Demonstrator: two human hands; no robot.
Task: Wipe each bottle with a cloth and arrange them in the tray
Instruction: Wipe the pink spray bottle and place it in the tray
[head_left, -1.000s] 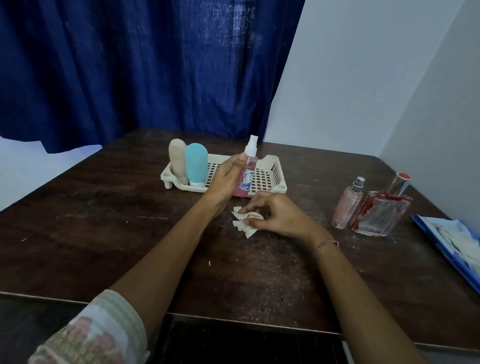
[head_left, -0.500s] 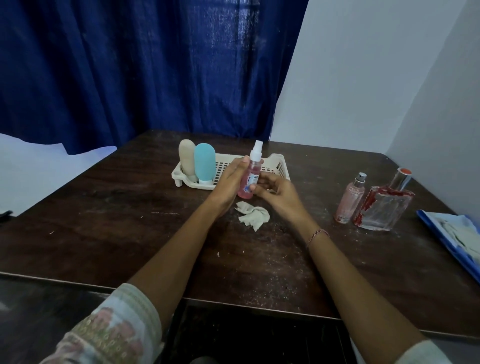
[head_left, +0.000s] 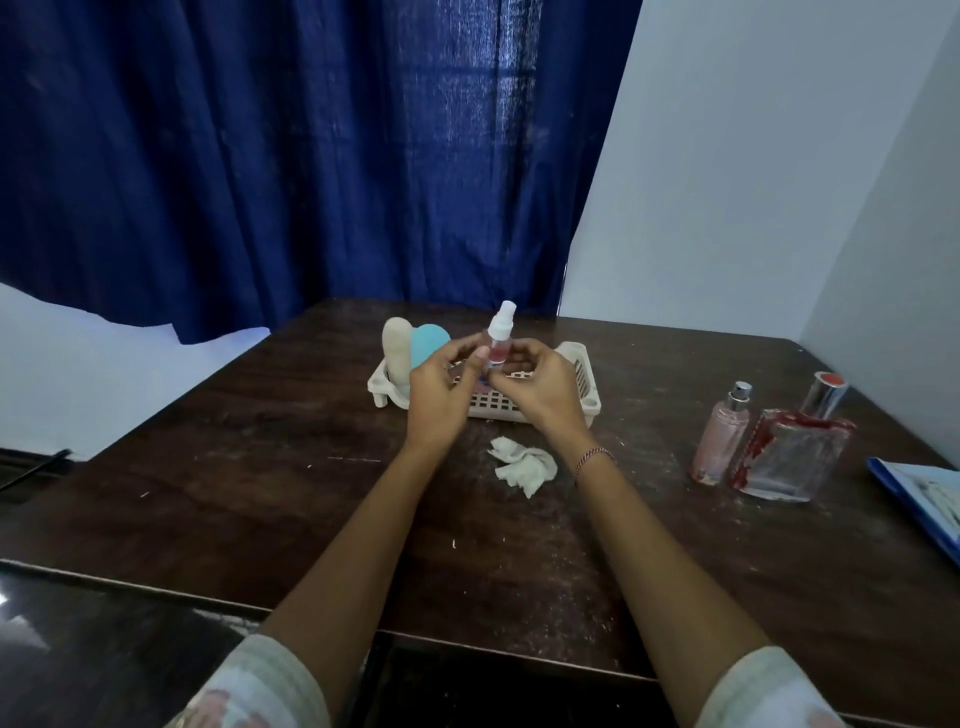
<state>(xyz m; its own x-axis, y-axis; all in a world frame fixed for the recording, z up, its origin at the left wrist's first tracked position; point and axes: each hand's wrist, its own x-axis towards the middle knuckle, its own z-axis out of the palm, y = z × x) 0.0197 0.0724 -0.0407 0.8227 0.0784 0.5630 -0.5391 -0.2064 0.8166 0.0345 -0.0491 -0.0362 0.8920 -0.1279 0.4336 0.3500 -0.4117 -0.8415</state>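
A small clear spray bottle (head_left: 500, 340) with pink liquid and a white cap stands upright above the cream slotted tray (head_left: 586, 387). My left hand (head_left: 440, 387) and my right hand (head_left: 535, 387) both hold it by the body, fingers curled around it. A beige bottle (head_left: 396, 349) and a turquoise bottle (head_left: 427, 344) stand at the tray's left end. The crumpled white cloth (head_left: 523, 466) lies on the table just in front of the tray, with neither hand on it.
A slim pink perfume bottle (head_left: 721, 434) and a large square glass bottle (head_left: 795, 447) with red marks stand at the right on the dark wooden table (head_left: 260, 467). A blue folder (head_left: 919, 499) lies at the right edge. A blue curtain hangs behind.
My right hand let go of the cloth, which now lies on the table, and joined the left hand on the spray bottle. Both hands carried the bottle away from me, over the tray.
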